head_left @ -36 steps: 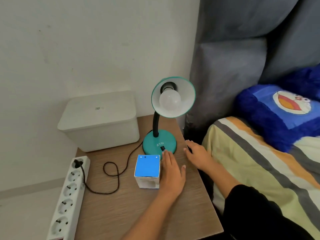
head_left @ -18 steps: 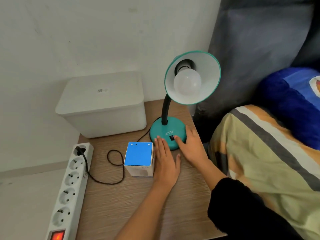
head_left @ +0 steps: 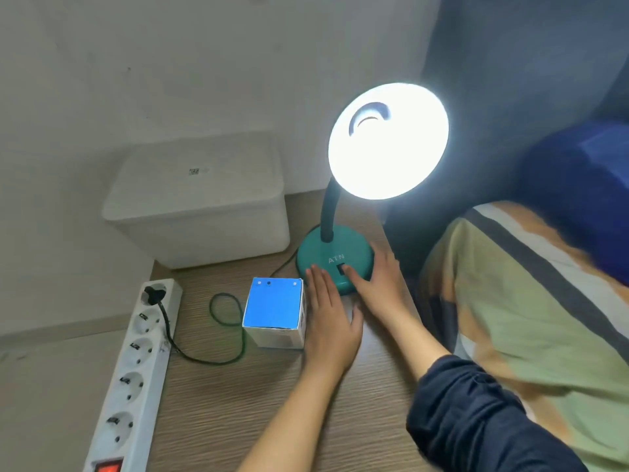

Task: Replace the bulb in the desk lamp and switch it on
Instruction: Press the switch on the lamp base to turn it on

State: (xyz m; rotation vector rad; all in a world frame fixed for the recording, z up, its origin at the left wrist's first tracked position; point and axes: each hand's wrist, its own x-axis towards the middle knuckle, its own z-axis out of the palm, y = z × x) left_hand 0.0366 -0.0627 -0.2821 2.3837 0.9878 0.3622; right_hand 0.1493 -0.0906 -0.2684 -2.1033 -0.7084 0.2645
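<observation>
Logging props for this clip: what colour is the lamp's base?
Teal, with "ATN" lettering: the lamp base, clearest in the head view.

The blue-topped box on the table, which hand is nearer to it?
Left. The left hand lies flat right beside the blue-topped box; the right hand rests farther off on the lamp base.

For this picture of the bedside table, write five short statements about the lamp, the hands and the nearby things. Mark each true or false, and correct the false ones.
1. The desk lamp is lit. True.
2. The right hand rests on the lamp's base. True.
3. The left hand holds a bulb. False: it lies flat and empty beside the blue-topped box.
4. The lamp's cord is unplugged. False: it is plugged into the power strip.
5. The box lies on the bed. False: it stands on the table.
</observation>
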